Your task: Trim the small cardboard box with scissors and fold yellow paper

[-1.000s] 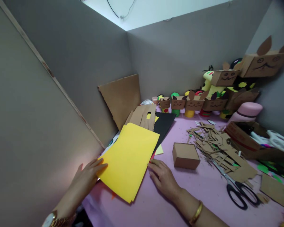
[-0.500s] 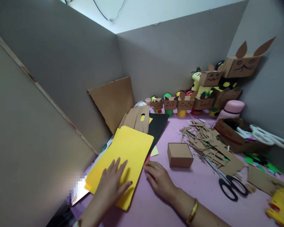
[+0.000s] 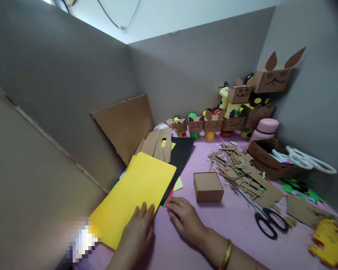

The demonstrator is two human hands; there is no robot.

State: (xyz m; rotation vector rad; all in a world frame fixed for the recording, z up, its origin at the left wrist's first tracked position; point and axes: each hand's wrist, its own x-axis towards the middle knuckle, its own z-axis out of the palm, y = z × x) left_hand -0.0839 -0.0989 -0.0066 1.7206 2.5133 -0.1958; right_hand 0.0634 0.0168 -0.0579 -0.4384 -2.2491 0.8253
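Note:
My left hand (image 3: pixel 139 228) lies over the lower right edge of a stack of yellow paper sheets (image 3: pixel 138 183). Its fingers are stretched out, slightly apart, on the top sheet; the thumb is at the side. My right hand (image 3: pixel 187 221) rests on the table with fingers loosely bent and thumb apart from them. Its fingertips touch the corner of a red sheet (image 3: pixel 169 194), beside a black sheet (image 3: pixel 183 150) that runs partly under the yellow stack. A small closed cardboard box (image 3: pixel 208 187) stands right of this hand.
Cardboard scraps (image 3: pixel 239 168) and black-handled scissors (image 3: pixel 266 221) lie on the right. Behind them, an open carton (image 3: pixel 266 165) holds white-handled scissors. Cardboard animal heads (image 3: pixel 213 125) line the back. Flat cardboard pieces (image 3: pixel 157 144) lie behind the yellow sheets; a yellow cut-out (image 3: pixel 329 240) is near the right edge.
My left hand has moved from lying spread over the yellow sheets to their lower right edge, its fingers closer together. The stack sits farther left. My right hand keeps its place by the red sheet.

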